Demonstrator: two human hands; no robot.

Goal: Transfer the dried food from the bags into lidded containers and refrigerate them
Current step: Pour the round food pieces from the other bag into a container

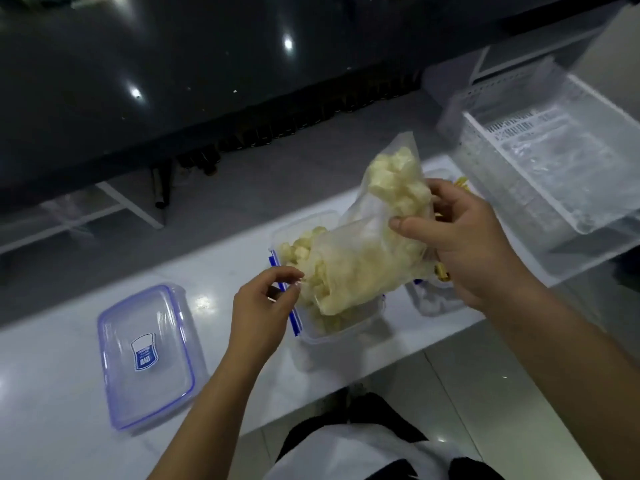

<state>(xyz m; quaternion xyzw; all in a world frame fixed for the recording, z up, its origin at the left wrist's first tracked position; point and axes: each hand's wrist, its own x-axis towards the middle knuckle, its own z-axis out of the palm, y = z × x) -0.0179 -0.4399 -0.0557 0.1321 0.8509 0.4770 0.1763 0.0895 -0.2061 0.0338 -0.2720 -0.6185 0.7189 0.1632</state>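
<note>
Mid-frame, my right hand (464, 244) grips the tilted bag (377, 216); my left hand (266, 303) pinches its mouth over the open container (332, 327). Pieces partly emptied; lid (145, 355) off lower left; refrigeration outstanding.

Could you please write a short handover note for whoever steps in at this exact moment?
Right hand grips the upper part of the tilted bag; left hand pinches the bag's mouth over the open container.
Pale food pieces are partly in the container, many still in the bag.
The lid lies on the counter to the left, off the container. A clear bin sits to the right.
Done: lid off, pouring under way.
Left: empty the bag, fit the lid, refrigerate.
</note>
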